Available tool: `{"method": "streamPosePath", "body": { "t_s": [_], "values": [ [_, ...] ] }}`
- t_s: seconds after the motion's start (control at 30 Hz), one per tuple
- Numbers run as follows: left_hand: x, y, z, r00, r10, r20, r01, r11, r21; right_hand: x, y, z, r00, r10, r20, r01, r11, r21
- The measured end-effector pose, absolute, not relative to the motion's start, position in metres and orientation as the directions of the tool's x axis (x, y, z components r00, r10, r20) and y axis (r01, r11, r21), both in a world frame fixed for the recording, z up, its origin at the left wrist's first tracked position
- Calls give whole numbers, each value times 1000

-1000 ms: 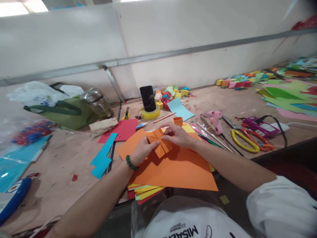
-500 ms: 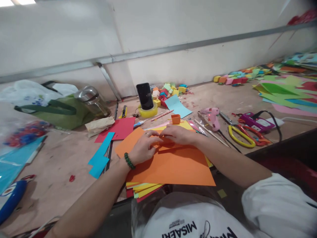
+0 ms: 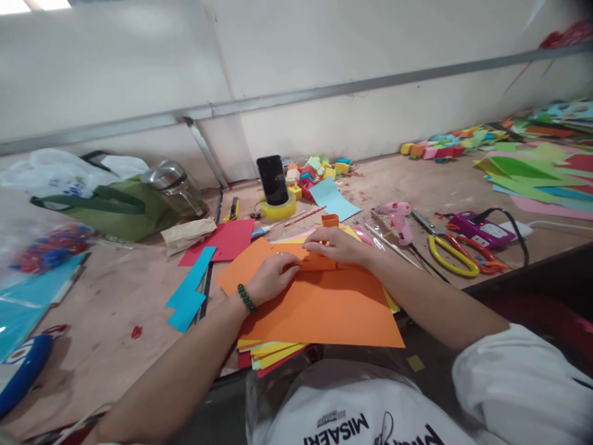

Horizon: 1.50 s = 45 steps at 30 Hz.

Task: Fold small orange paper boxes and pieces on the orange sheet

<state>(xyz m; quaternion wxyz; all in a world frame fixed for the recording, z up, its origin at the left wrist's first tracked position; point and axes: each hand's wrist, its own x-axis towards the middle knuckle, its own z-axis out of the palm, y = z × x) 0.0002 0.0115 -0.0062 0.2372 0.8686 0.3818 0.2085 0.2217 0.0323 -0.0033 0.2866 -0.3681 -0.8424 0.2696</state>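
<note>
An orange paper strip (image 3: 319, 262) with a fold along it is pinched between both hands, above a large orange sheet (image 3: 319, 309). My left hand (image 3: 272, 276), with a ring and a green bead bracelet at the wrist, closes its thumb and fingers on the strip's left end. From the right, my right hand (image 3: 336, 245) grips the upper edge, its fingers bent together. Beyond it stands a small folded orange paper box (image 3: 330, 220). Yellow, green and red sheets (image 3: 273, 355) stick out beneath the orange sheet at the front.
Blue paper strips (image 3: 191, 290) and a red sheet (image 3: 229, 240) lie at left. A phone (image 3: 272, 179) leans in a yellow tape roll (image 3: 278, 209). On the right are a pink glue gun (image 3: 397, 219), yellow-handled scissors (image 3: 451, 258) and a purple power adapter (image 3: 482, 230).
Both hands have drawn slightly apart, so more of the orange strip shows between them. My left fingers have curled in, and my right hand has shifted a little up.
</note>
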Motion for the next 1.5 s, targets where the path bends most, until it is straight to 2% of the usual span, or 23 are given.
{"method": "streamPosePath", "body": {
  "t_s": [0.1,0.2,0.37,0.57,0.73,0.93,1.13,1.3,1.4,1.5],
  "values": [
    [0,12,-9,566,808,166,594,-538,598,224,27,4,-575,812,100,515,455,-726],
    [0,12,-12,531,830,170,645,-526,554,217,23,5,-510,860,0,656,388,-648],
    [2,13,-10,568,810,145,728,-577,370,204,18,3,-452,892,-25,774,378,-507],
    [-3,15,-6,572,815,89,778,-574,254,213,22,-4,-461,887,-38,766,376,-521],
    [-13,21,-7,583,812,36,774,-568,277,233,29,-7,-551,835,-3,669,440,-599],
    [-9,17,-8,626,760,175,698,-645,312,233,26,0,-613,781,117,516,508,-690],
    [5,1,2,625,763,162,728,-645,231,222,17,5,-593,775,218,405,522,-751],
    [0,10,-5,533,830,163,733,-550,400,217,21,-2,-581,812,64,563,457,-689],
    [-5,20,-13,517,835,187,750,-547,372,212,21,-2,-519,854,28,675,430,-599],
    [-7,24,-15,542,829,136,762,-553,336,204,16,2,-458,889,16,771,406,-491]
  ]
}}
